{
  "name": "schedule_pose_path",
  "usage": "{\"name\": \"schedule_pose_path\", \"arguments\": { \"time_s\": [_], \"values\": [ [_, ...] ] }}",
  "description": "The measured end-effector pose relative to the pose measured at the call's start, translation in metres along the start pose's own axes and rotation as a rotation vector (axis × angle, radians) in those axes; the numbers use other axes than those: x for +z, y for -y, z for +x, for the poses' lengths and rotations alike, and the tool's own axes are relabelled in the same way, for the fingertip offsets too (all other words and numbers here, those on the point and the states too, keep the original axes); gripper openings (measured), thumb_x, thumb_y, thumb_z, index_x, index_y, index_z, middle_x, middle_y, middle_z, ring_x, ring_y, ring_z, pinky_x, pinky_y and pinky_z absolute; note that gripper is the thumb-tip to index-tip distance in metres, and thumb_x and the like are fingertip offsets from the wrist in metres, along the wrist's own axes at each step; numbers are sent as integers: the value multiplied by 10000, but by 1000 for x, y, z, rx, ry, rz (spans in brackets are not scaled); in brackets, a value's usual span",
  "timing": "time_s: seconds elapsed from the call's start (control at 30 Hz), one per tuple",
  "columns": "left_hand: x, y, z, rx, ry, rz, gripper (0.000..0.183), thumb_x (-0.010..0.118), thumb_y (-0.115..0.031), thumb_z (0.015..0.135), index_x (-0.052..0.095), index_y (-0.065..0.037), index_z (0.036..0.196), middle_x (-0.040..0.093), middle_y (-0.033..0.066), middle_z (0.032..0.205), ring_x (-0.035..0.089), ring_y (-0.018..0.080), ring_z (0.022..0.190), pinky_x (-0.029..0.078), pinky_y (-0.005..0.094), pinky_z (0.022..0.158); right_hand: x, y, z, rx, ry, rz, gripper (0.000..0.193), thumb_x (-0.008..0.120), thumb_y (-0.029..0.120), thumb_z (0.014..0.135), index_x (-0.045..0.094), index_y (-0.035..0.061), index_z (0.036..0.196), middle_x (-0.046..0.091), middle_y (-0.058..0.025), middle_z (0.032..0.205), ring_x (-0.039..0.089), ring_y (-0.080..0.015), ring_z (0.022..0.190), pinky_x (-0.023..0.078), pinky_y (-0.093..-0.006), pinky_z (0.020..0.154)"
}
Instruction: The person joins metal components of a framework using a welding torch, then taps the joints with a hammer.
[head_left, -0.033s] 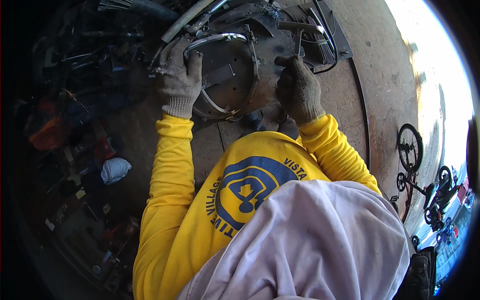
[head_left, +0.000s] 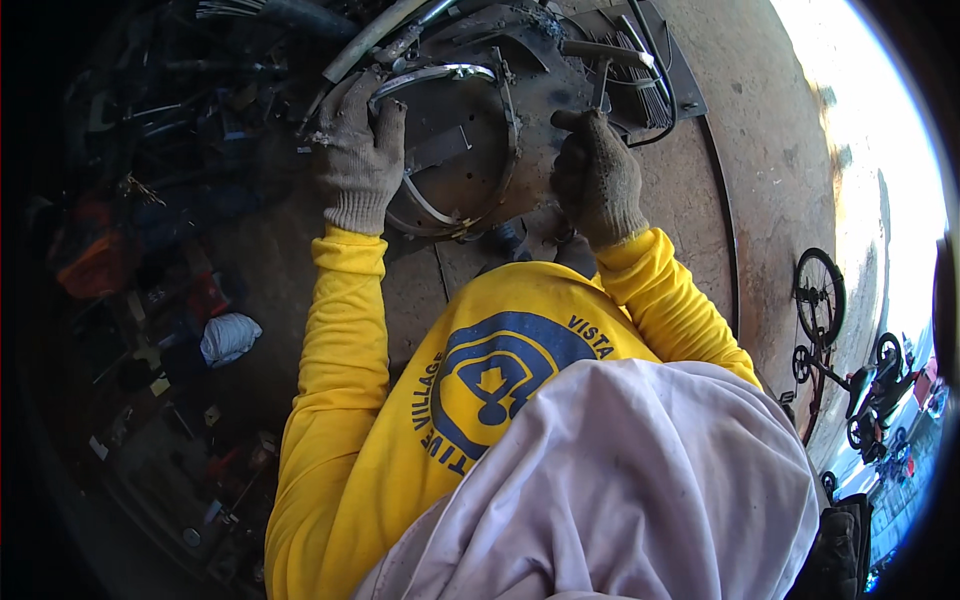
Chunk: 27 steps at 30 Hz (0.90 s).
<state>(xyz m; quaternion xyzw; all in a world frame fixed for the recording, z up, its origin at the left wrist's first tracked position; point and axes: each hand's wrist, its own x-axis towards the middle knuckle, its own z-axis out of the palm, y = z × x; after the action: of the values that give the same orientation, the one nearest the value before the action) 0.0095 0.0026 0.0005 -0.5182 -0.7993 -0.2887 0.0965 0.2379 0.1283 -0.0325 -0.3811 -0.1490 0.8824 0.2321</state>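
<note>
At the left side of a round metal ring, my left hand in a grey knit glove has its fingers curled on the rim. The ring lies on a dark, rusty metal plate, and a small flat metal strip shows inside it. My right hand, also gloved, is wrapped round the slim shaft of a hammer with a long narrow head. The hammer is raised to the right of the ring, apart from it. The lower part of its handle is hidden in my fist.
A bundle of thin rods lies beyond the hammer, near a black cable. Metal pipes cross behind my left hand. Dim clutter and a white cloth bundle lie at left. A bicycle stands at right.
The hammer's head has tipped slightly, its right end a little lower. Both hands and the ring keep nearly the same place.
</note>
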Motion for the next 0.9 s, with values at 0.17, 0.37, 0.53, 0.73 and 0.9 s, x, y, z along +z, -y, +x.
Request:
{"name": "schedule_pose_path", "arguments": {
  "time_s": [0.17,0.37,0.53,0.73,0.9],
  "values": [
    [0,5,-2,15,7,25,348,661,-201,931,620,-37,1235,621,183,1217,569,361,1140,465,459,979,-2,7,3,207,141,-224,355,468,349,1050,629,34,1081,405,53,613,370,-66,447,304,-227,409],
    [-1,1,-1,-8,15,-3,356,662,-219,938,619,-30,1237,621,179,1214,571,363,1139,467,460,979,-6,9,1,81,90,-9,338,467,337,1049,614,38,1107,405,62,611,388,-67,449,313,-225,416],
    [-3,2,0,12,13,8,360,667,-235,939,622,-38,1237,615,182,1220,572,359,1141,467,459,981,-14,-12,14,-11,173,-489,372,475,382,1058,609,38,1093,415,66,595,398,-73,435,332,-230,408],
    [-1,1,1,-12,28,-1,364,667,-235,938,620,-37,1239,610,183,1227,566,358,1150,467,457,987,-6,-4,1,61,111,55,333,494,366,1052,626,60,1046,434,65,614,426,-68,471,337,-227,419],
    [-1,8,-3,43,8,3,350,657,-222,947,619,-41,1243,611,171,1230,561,351,1156,466,451,988,-14,1,-5,-61,265,-363,335,484,347,1047,629,45,1036,469,33,621,423,-78,447,313,-239,397]
  ]
}}
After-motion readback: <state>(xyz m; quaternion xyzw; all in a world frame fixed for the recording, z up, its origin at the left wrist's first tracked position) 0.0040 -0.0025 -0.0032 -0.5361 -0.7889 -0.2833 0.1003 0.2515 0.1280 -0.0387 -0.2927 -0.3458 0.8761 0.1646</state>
